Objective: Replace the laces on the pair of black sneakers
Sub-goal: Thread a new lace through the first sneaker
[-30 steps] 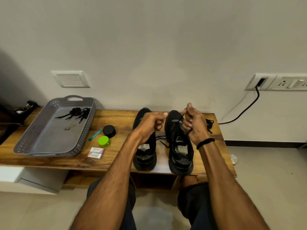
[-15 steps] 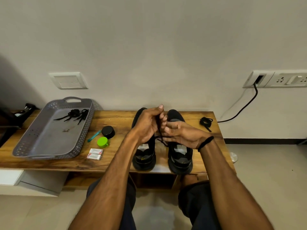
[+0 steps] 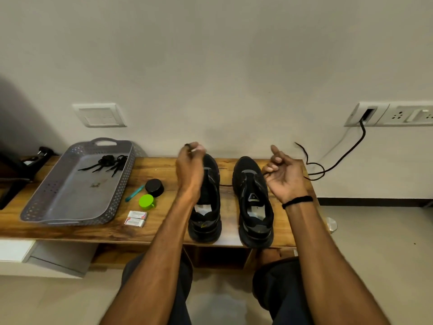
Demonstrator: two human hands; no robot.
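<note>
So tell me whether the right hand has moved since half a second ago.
Yes. The right hand has swung rightward, off the right sneaker, and now holds the lace beside it.

Single wide-angle view from the person's head, looked forward and down, sat close above the wooden bench (image 3: 159, 168), faced the far wall (image 3: 210, 66).

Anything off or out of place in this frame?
Nothing spilled or damaged. Minor: the lace trailing from the right hand loops past the bench's right end across the power cable; a small brownish smudge marks the grey tray.
</note>
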